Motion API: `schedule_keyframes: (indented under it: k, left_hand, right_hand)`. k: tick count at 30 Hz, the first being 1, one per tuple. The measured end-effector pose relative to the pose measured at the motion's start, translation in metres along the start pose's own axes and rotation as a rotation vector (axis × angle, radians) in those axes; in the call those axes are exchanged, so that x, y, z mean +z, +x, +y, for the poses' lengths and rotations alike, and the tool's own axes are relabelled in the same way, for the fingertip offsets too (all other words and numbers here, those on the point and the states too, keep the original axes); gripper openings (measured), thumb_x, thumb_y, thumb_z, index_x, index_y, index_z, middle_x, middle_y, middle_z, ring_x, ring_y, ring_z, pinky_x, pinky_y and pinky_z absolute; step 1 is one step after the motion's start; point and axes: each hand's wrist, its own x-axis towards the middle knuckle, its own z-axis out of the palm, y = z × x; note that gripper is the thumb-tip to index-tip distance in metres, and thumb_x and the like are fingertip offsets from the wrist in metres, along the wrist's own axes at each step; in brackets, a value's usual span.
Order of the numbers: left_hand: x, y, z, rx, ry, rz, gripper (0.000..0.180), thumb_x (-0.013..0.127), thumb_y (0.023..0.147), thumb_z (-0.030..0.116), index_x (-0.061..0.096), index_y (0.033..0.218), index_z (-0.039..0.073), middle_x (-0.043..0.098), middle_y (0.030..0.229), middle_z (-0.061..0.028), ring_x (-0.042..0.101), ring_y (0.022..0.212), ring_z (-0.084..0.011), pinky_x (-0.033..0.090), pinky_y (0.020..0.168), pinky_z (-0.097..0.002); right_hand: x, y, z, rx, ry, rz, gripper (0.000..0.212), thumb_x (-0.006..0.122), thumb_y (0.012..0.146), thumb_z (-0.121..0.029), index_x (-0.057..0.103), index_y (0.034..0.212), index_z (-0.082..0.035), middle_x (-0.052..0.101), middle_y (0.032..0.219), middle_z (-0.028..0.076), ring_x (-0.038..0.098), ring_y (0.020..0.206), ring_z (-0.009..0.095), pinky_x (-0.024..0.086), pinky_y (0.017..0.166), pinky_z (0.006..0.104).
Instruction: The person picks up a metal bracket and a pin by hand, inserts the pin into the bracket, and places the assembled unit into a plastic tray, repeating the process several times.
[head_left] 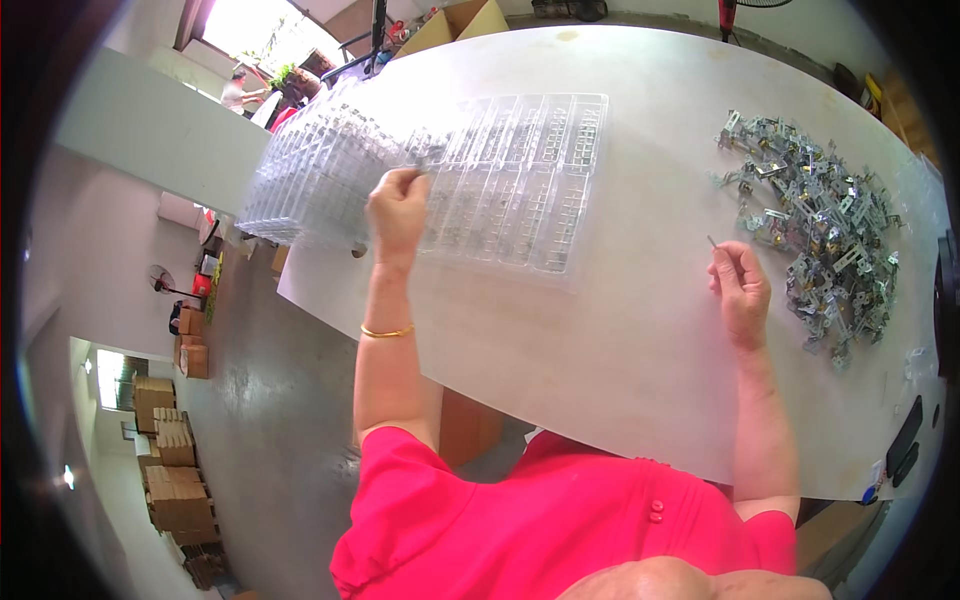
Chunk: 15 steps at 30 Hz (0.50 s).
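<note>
My left hand is over the left part of a clear plastic tray. Its fingers are pinched on a small metal part, blurred. Rows of small metal parts lie in the tray's long compartments. To the left, a stack of similar clear trays stands at the table's edge, also filled. My right hand is closed on a thin metal piece whose tip sticks out past the fingers; its exact kind is hidden. Just right of that hand spreads a loose pile of metal brackets, some with brass-coloured bits.
A large white table carries everything. A black phone and a blue key tag lie at its right edge. Stacked cardboard lines the wall at left. An open carton and a distant person are behind the table.
</note>
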Motion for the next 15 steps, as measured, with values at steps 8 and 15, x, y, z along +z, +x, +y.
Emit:
schedule_keyframes:
  k: [8, 15]
  left_hand:
    - [-0.039, 0.029, -0.055, -0.185, 0.336, -0.009, 0.022, 0.070, 0.085, 0.019, 0.074, 0.094, -0.001, 0.075, 0.081, -0.0132, 0.071, 0.076, -0.0201, 0.054, 0.071, -0.0339]
    - [-0.031, 0.045, -0.084, -0.212, 0.559, -0.100, 0.027, 0.071, 0.079, 0.027, 0.077, 0.090, 0.003, 0.076, 0.085, -0.0154, 0.074, 0.083, -0.0291, 0.056, 0.079, -0.0396]
  right_hand:
    - [0.000, -0.001, 0.003, -0.024, -0.056, -0.005, 0.005, 0.062, 0.101, -0.011, 0.066, 0.102, -0.009, 0.061, 0.080, -0.004, 0.051, 0.066, 0.003, 0.043, 0.059, 0.0180]
    - [0.000, -0.001, 0.005, -0.024, -0.072, -0.016, 0.006, 0.062, 0.102, -0.012, 0.066, 0.104, -0.009, 0.061, 0.080, -0.003, 0.052, 0.066, 0.003, 0.044, 0.060, 0.0185]
